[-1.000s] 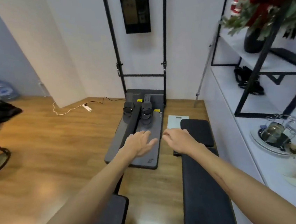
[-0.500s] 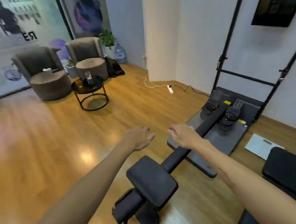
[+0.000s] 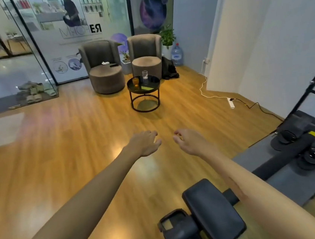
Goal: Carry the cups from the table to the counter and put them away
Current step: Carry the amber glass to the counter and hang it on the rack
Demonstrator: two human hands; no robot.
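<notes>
Far ahead across the wooden floor stands a small round black table (image 3: 154,81). On it are an amber cup (image 3: 135,81) at the left and a clear glass cup (image 3: 145,75) behind it to the right. Both my arms reach forward at mid-frame. My left hand (image 3: 144,143) and my right hand (image 3: 189,141) hold nothing, fingers loosely apart, well short of the table. The counter is out of view.
Two grey armchairs (image 3: 106,66) stand behind the table, with a water bottle (image 3: 177,55) and a dark bag (image 3: 169,69) to their right. A white power strip (image 3: 231,102) and cables lie on the floor at right. A black rowing machine (image 3: 211,211) sits close at lower right. Glass wall at left.
The view has swung left, from the wall rack and white counter to the seating corner. The table with the cups now sits ahead near centre. Both hands stay empty.
</notes>
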